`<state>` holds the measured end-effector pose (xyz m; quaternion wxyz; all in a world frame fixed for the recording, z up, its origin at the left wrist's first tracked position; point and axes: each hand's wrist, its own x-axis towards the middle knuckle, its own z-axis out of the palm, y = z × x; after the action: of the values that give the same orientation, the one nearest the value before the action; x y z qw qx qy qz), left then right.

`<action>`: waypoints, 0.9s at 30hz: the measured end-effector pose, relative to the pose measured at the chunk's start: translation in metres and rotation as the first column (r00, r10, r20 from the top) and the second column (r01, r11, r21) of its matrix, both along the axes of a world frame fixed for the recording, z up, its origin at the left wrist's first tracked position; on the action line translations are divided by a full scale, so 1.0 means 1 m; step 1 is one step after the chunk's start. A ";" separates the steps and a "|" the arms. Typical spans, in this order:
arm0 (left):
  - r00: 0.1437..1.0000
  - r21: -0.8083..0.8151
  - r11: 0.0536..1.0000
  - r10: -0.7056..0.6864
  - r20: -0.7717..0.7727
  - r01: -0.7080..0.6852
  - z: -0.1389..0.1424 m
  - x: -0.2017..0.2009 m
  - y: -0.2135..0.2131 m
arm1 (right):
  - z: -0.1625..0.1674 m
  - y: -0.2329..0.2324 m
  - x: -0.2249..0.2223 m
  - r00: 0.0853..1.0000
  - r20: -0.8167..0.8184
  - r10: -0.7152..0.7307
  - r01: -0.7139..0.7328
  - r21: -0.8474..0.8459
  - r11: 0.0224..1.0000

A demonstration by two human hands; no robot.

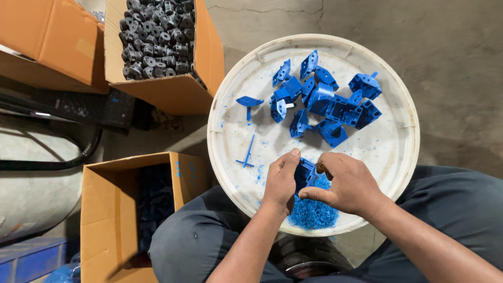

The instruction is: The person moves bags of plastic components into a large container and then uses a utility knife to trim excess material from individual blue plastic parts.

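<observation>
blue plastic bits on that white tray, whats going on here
A seated person holds one blue plastic part between both hands, left hand and right hand, over a round white tray resting on their lap. A heap of blue shavings lies under the hands, and a pile of similar blue parts sits further up the tray. Cardboard boxes stand to the left, one holding dark parts.

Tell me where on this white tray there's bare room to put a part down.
Bare patches on the round white tray: the right side below the heap of blue parts, and the left between the thin blue sprue and rim. The near edge is crowded by both hands and blue shavings.
</observation>
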<state>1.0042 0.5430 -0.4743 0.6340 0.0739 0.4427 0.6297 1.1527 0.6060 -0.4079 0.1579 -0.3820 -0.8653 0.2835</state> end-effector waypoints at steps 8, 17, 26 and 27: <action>0.999 0.005 1.000 -0.002 -0.046 0.002 0.000 0.000 -0.004 | -0.003 -0.003 -0.003 0.998 0.056 0.006 -0.005 -0.020 1.000; 0.980 0.008 0.999 -0.039 -0.197 0.041 0.005 -0.002 -0.005 | -0.014 -0.008 -0.001 0.999 0.041 0.021 -0.022 0.037 0.999; 0.850 0.014 0.998 -0.046 -0.524 0.063 0.008 -0.005 -0.004 | -0.019 -0.004 0.000 0.994 0.080 0.075 -0.064 -0.135 0.989; 0.793 0.007 0.997 -0.053 -0.607 0.073 0.009 -0.005 -0.003 | -0.020 -0.002 0.000 0.992 0.094 0.082 -0.060 -0.219 0.974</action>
<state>0.9991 0.5398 -0.4656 0.4784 0.2959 0.6100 0.5581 1.1527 0.6042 -0.4275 0.0606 -0.3799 -0.8495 0.3612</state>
